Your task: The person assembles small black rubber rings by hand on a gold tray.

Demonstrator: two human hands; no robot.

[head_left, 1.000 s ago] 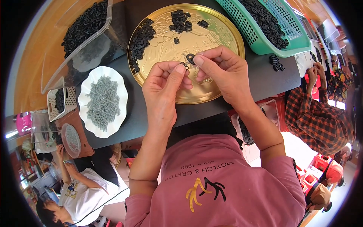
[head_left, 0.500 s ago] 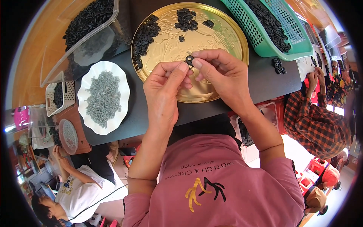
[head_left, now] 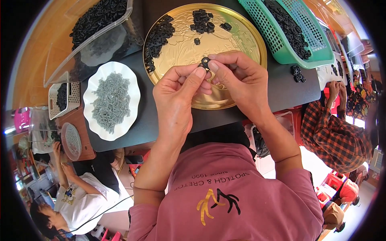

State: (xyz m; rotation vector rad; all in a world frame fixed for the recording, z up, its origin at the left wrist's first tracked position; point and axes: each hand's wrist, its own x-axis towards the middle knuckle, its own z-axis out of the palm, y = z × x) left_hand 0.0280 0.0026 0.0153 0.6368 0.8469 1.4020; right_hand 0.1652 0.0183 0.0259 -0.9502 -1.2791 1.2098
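Note:
Over the near part of a round gold tray (head_left: 245, 94), both my hands pinch one small black ring-shaped piece (head_left: 205, 62) between thumbs and fingertips. My left hand (head_left: 179, 94) is closed on its left side, and my right hand (head_left: 243, 82) on its right side. The piece has a hole through it; its underside is hidden by my fingers. On the tray, small black pieces lie in a larger cluster (head_left: 159, 35) at the left and a smaller cluster (head_left: 201, 21) at the back, with a single piece (head_left: 197, 41) nearer my hands.
Left of the tray, a white scalloped dish (head_left: 134, 116) holds many grey pins. Behind it stands a clear bin (head_left: 96, 38) of black pieces. A green basket (head_left: 277, 52) of black parts sits at the right, several loose pieces (head_left: 297, 74) beside it. Other people sit at both sides.
The view has shifted slightly, so the tray and dish sit a little differently in it. My hands keep the same pinch on the black piece. The person at left has raised a hand.

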